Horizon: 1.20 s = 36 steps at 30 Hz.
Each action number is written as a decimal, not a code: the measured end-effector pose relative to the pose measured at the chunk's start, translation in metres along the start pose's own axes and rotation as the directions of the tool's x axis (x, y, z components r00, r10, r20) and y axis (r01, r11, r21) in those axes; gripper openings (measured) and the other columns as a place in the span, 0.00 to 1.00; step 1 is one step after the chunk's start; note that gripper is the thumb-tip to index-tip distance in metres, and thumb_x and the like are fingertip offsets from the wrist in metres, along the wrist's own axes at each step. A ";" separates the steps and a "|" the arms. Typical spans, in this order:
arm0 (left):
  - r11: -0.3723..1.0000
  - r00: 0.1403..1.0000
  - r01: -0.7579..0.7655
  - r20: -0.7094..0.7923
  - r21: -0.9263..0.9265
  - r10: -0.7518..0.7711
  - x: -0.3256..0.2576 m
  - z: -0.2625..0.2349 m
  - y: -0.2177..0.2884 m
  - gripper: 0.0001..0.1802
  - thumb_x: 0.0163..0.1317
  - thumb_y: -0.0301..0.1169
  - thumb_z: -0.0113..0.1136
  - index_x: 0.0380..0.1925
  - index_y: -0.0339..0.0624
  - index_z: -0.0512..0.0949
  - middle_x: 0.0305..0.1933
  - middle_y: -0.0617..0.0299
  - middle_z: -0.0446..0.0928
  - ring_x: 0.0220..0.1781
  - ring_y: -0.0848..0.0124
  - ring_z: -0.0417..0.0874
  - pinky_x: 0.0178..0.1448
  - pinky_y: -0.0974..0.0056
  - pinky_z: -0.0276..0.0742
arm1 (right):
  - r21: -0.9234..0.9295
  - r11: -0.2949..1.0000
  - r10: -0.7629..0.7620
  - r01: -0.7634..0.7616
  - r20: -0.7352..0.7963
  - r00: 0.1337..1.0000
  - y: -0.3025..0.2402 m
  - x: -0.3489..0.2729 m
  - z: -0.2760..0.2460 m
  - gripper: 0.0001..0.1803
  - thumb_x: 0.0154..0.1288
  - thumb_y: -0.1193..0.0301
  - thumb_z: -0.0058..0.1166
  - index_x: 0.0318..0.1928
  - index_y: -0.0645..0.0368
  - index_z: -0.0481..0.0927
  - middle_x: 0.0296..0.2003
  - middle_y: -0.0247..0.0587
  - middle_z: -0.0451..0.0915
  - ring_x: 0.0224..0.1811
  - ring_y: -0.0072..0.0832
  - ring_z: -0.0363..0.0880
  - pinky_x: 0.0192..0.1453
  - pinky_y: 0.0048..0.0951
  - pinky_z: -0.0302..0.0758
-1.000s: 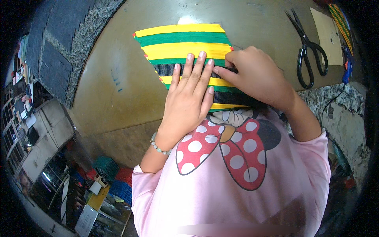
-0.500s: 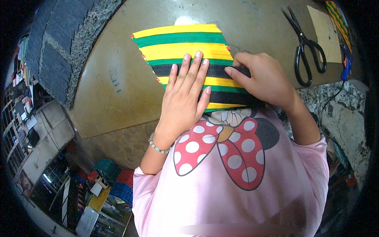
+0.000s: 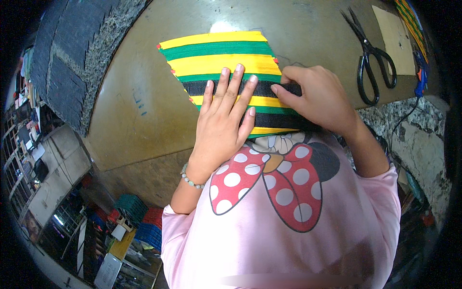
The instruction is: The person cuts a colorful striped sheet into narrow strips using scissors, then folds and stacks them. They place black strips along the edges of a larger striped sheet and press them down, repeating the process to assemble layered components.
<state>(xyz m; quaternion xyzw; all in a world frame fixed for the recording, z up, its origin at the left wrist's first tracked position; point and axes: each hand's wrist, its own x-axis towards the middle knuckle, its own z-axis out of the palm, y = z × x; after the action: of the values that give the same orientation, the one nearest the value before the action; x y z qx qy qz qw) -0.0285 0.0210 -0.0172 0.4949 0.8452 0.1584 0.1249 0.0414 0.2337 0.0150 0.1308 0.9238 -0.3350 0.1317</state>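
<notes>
A striped panel of yellow, green and black woven strips (image 3: 221, 63) lies on the table in front of me, its near edge close to my shirt. Small red bits show along its slanted sides. My left hand (image 3: 222, 113) rests flat on the panel, fingers spread over the black strip. At the panel's right edge, my right hand (image 3: 317, 98) pinches the end of the black webbing strip (image 3: 267, 88) between thumb and curled fingers. Its other fingertips are hidden behind the hand.
Black-handled scissors (image 3: 369, 60) lie to the right, blades pointing away. Beyond them are a tan card (image 3: 395, 41), a blue tool with a cord (image 3: 421, 82) and a bundle of coloured strips (image 3: 411, 21). A dark, rough-edged slab (image 3: 82, 53) stands at the left.
The panel and both hands appear shifted very slightly left in the picture, as does the scene around them. Both hands keep the same hold.
</notes>
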 end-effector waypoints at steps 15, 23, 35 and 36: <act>0.998 1.000 0.016 -0.001 -0.064 -0.016 0.000 -0.001 0.002 0.26 0.69 0.36 0.47 0.68 0.56 0.69 0.78 0.51 0.53 0.79 0.50 0.51 0.77 0.44 0.46 | 0.001 1.000 0.029 -0.029 0.028 0.999 -0.004 0.001 -0.003 0.15 0.61 0.59 0.57 0.33 0.59 0.85 0.28 0.51 0.83 0.33 0.49 0.83 0.39 0.47 0.78; 0.999 1.000 0.019 -0.016 -0.045 -0.019 0.001 -0.002 0.004 0.25 0.68 0.35 0.48 0.66 0.60 0.71 0.77 0.50 0.54 0.79 0.50 0.52 0.77 0.44 0.47 | -0.011 0.999 0.036 -0.037 -0.035 0.999 0.002 -0.002 -0.001 0.18 0.60 0.56 0.60 0.30 0.60 0.84 0.27 0.53 0.82 0.32 0.49 0.83 0.37 0.46 0.77; 1.000 0.999 0.009 -0.032 -0.004 -0.009 0.000 0.000 0.002 0.27 0.66 0.35 0.50 0.67 0.62 0.69 0.77 0.51 0.56 0.78 0.52 0.55 0.76 0.45 0.50 | 0.100 0.995 0.025 -0.011 -0.146 0.989 0.018 -0.013 0.004 0.19 0.61 0.59 0.63 0.28 0.65 0.80 0.18 0.46 0.77 0.20 0.40 0.77 0.26 0.36 0.69; 1.000 0.999 0.010 -0.032 -0.001 -0.010 0.000 0.000 0.002 0.27 0.66 0.35 0.50 0.67 0.62 0.70 0.77 0.51 0.56 0.78 0.52 0.55 0.76 0.45 0.50 | 0.084 0.995 0.059 -0.050 -0.108 0.992 0.016 -0.013 0.002 0.18 0.61 0.59 0.63 0.29 0.64 0.80 0.20 0.46 0.78 0.22 0.39 0.78 0.28 0.36 0.70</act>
<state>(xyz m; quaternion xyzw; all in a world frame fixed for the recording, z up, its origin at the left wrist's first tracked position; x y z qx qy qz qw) -0.0268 0.0219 -0.0166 0.4880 0.8496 0.1659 0.1122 0.0592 0.2422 0.0086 0.1794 0.9113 -0.3608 0.0844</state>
